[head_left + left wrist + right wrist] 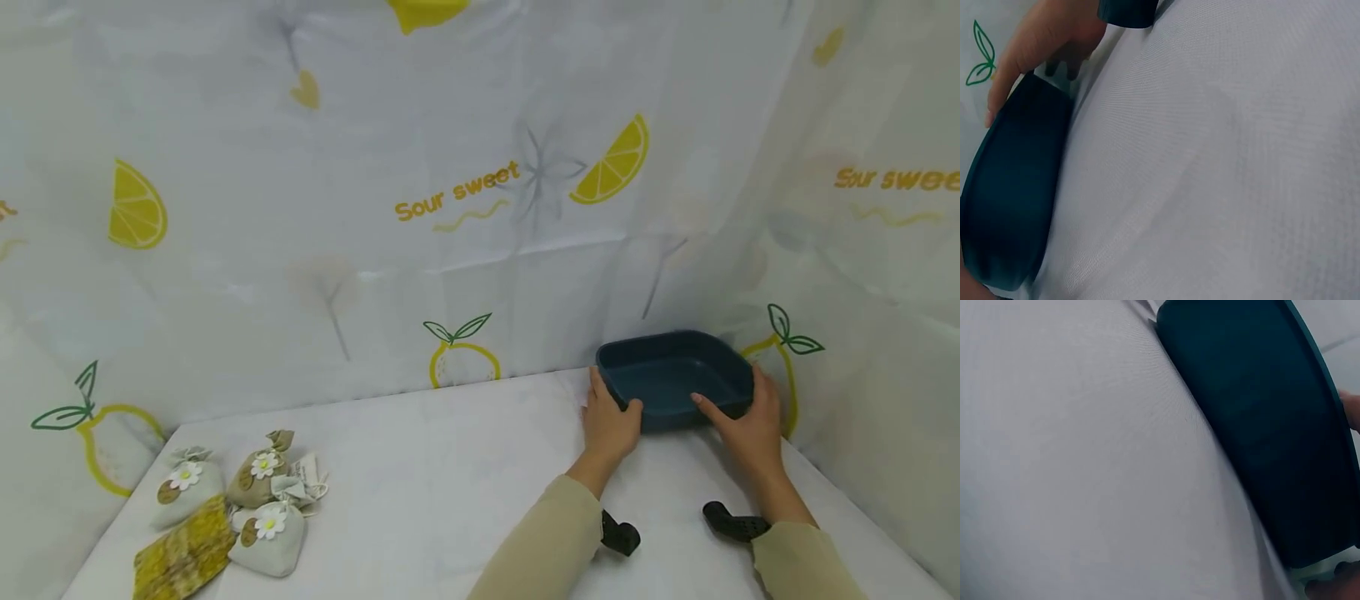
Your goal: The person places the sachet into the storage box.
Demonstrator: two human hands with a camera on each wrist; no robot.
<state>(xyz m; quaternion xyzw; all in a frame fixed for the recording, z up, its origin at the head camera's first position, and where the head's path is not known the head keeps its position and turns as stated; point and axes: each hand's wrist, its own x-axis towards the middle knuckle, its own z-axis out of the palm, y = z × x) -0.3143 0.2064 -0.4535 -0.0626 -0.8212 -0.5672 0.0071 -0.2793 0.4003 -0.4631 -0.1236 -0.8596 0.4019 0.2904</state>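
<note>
A dark blue rectangular tray [675,379] with rounded corners is at the back right of the white table, and its inside shows nothing in it. My left hand [611,425] grips its left front corner, thumb at the front. At the right front corner, my right hand [750,429] holds the tray with the thumb over the front rim and the fingers round the side. The left wrist view shows the tray's side wall [1016,181] close to the cloth, with the right hand [1054,34] at its far end. The tray's wall [1260,419] fills much of the right wrist view.
At the table's left lie a grey pouch [191,492], a brown pouch [251,483] and a pale pouch [270,550], each with a white flower. Beside them is a yellow patterned cloth piece [183,550]. A lemon-printed curtain [360,200] stands behind the table.
</note>
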